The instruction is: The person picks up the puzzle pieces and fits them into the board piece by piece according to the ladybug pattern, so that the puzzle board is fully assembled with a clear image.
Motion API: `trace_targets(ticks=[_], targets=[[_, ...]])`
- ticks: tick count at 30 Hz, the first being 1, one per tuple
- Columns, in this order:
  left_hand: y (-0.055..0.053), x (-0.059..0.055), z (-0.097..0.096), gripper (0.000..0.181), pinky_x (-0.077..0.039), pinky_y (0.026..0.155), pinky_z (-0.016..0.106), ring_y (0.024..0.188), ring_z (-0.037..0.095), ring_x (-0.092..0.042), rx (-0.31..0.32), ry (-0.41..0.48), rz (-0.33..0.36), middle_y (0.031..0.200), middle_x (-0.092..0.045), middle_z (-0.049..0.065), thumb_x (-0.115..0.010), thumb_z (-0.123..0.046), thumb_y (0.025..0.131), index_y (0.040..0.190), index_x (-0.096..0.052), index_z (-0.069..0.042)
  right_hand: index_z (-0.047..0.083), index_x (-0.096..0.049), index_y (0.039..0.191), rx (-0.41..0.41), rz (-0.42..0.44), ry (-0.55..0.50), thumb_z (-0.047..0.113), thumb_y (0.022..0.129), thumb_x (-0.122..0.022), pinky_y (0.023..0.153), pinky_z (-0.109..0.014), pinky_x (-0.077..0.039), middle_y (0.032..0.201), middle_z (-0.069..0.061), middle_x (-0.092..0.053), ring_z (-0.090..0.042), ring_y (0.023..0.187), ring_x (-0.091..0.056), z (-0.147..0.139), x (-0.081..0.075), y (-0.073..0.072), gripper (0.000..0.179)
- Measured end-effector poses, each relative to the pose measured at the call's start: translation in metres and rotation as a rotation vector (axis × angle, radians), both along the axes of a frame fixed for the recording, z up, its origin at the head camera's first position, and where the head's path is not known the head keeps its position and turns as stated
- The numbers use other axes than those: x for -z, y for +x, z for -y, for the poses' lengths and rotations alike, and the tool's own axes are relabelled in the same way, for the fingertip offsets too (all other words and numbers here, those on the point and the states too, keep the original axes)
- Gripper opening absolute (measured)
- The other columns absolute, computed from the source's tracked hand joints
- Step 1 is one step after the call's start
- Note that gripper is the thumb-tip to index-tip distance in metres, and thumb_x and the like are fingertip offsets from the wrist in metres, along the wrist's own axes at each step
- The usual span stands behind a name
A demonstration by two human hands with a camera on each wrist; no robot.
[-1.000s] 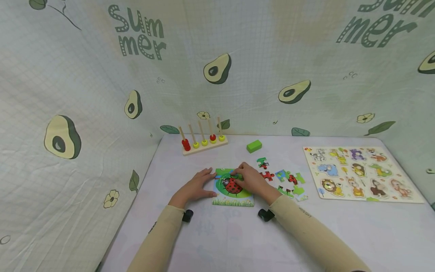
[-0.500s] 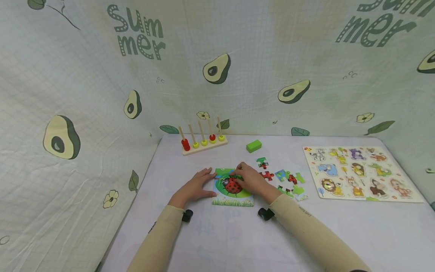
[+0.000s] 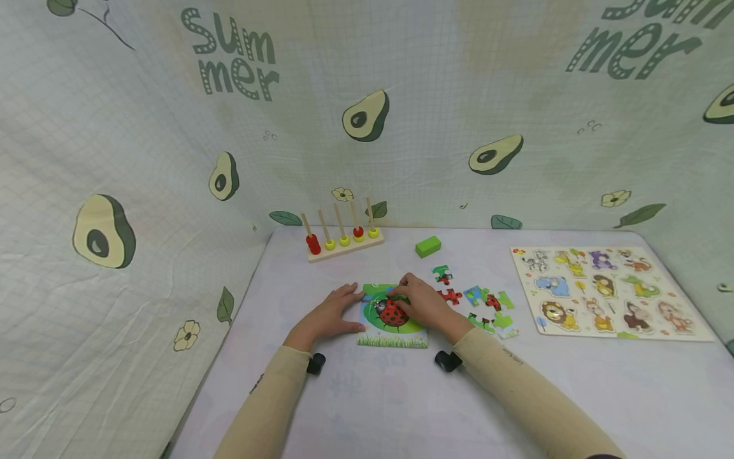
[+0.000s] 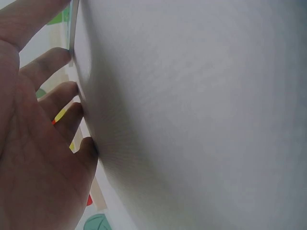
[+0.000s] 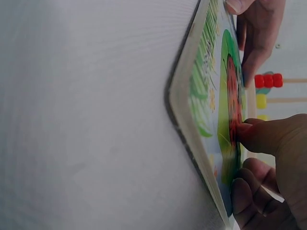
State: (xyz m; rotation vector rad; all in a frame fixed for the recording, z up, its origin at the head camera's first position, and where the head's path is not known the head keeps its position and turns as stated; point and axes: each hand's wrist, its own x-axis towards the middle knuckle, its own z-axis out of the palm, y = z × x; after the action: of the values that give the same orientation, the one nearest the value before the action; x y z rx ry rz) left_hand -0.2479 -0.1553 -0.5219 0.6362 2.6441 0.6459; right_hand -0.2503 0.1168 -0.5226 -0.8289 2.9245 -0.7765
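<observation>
A square ladybug jigsaw puzzle (image 3: 393, 338) lies flat between both hands, with a grass strip along its near side. My left hand (image 3: 328, 313) is spread at the puzzle's left edge, index fingertip by the upper corner and thumb lower down. From the right, my right hand (image 3: 427, 299) reaches over the upper part. Its thumb and index finger come together over the ladybug, pinching a puzzle piece that the fingers mostly hide. In the right wrist view the thumb (image 5: 261, 136) sits at the red ladybug (image 5: 232, 96), and the other fingers curl by the puzzle's edge.
Several loose jigsaw pieces (image 3: 492, 303) lie right of the right hand. A green block (image 3: 428, 247) and a peg counter with red and yellow beads (image 3: 346, 250) stand behind. An animal peg board (image 3: 613, 293) lies at the right. Patterned cloth (image 3: 436, 127) hangs behind the table.
Both hands stay in nearly the same place. My right thumb and index finger shift only slightly over the ladybug; the loose pieces have not moved.
</observation>
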Motion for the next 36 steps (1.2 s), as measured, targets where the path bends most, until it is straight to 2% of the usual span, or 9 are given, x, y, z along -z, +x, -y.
trace_targets(ticks=[8,23,31,36], targets=[[-0.002,0.001,0.000,0.083,-0.019,0.124,0.051,0.156,0.028,-0.013,0.004,0.004,-0.002,0.169,-0.022,0.002,-0.078,-0.048,0.088,0.158,-0.041,-0.022,0.018,-0.076,0.122,0.012,0.027,0.002,0.015,0.098,-0.070,0.082,-0.036,-0.050,0.111,-0.005,-0.055,-0.018,0.094,-0.054,0.001,-0.001,0.000,0.026],[-0.001,0.000,-0.001,0.083,-0.018,0.124,0.052,0.156,0.028,-0.013,-0.006,0.010,0.003,0.168,-0.022,0.002,-0.079,-0.048,0.087,0.157,-0.042,-0.022,0.017,-0.074,0.125,0.011,0.014,-0.019,0.017,0.099,-0.068,0.084,-0.040,-0.051,0.112,-0.006,-0.055,-0.020,0.097,-0.055,-0.001,0.004,0.002,0.027],[0.000,0.000,-0.001,0.083,-0.016,0.125,0.050,0.156,0.026,-0.013,-0.007,0.008,0.000,0.168,-0.023,0.002,-0.079,-0.047,0.087,0.157,-0.043,-0.022,0.020,-0.072,0.128,0.051,0.113,-0.090,0.022,0.101,-0.066,0.080,-0.037,-0.050,0.118,-0.005,-0.055,-0.018,0.096,-0.055,-0.006,0.004,0.003,0.027],[0.000,0.001,-0.001,0.083,-0.017,0.125,0.050,0.156,0.026,-0.013,-0.007,0.005,-0.001,0.168,-0.023,0.001,-0.079,-0.047,0.087,0.157,-0.042,-0.022,0.020,-0.070,0.130,0.044,0.171,-0.156,0.023,0.102,-0.064,0.079,-0.034,-0.049,0.121,-0.005,-0.054,-0.016,0.094,-0.054,-0.013,0.003,0.003,0.029]])
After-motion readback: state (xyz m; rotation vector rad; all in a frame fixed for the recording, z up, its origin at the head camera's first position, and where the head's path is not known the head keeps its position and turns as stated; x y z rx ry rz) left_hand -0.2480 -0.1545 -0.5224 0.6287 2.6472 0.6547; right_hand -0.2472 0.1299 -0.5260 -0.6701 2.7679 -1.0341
